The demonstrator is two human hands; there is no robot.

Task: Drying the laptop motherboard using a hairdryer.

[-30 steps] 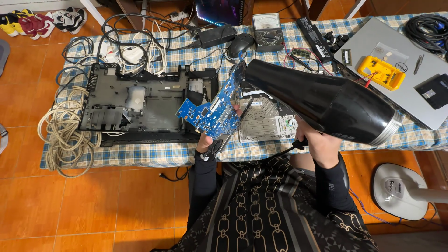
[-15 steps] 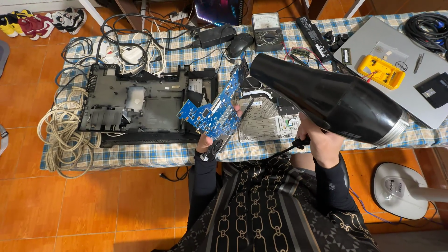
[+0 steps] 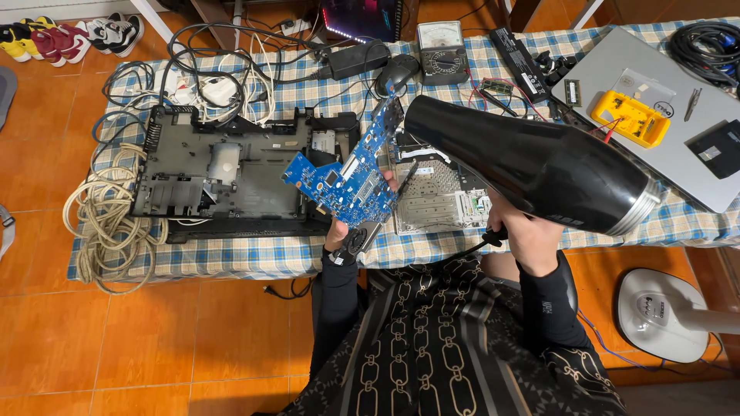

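Note:
My left hand [image 3: 339,233] holds a blue circuit board [image 3: 348,171] tilted up above the table's front edge, gripping its lower end. My right hand [image 3: 523,233] grips the handle of a large black hair dryer [image 3: 532,162], whose round nozzle points at the board's upper right side from a short distance. Below the board lies an opened black laptop base [image 3: 223,173] on the blue checked tablecloth [image 3: 231,258]. A grey metal inner panel [image 3: 439,196] lies right behind the board.
Coiled beige cable [image 3: 100,223] hangs at the table's left end. Tangled cords, a power brick [image 3: 354,58], a mouse [image 3: 397,71] and an analogue meter [image 3: 441,48] lie at the back. A silver laptop [image 3: 663,123] with a yellow meter sits right. A white fan base [image 3: 671,312] stands on the floor.
The hair dryer has shifted slightly left and up, its nozzle closer to the board's top. The board stays in my left hand at about the same tilt.

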